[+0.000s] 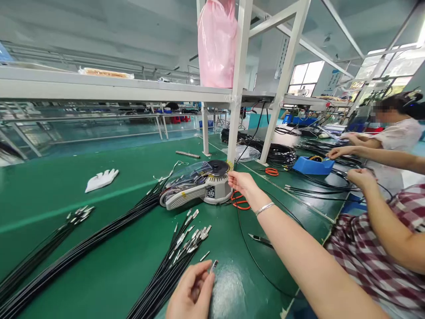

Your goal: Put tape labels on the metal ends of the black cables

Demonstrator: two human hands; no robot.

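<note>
My left hand is low in the middle, thumb and forefinger pinched on a small metal cable connector. Beside it, a bundle of black cables with silver ends lies on the green table. My right hand, with a silver bangle at the wrist, reaches forward to the near right side of the grey tape dispenser with its round black top. Its fingers are pinched together; what they hold, if anything, is too small to make out.
A white glove and more black cables lie left. A knife and orange-handled scissors are near my right arm. White shelf posts rise behind the dispenser. Other people's hands work at a blue tape holder on the right.
</note>
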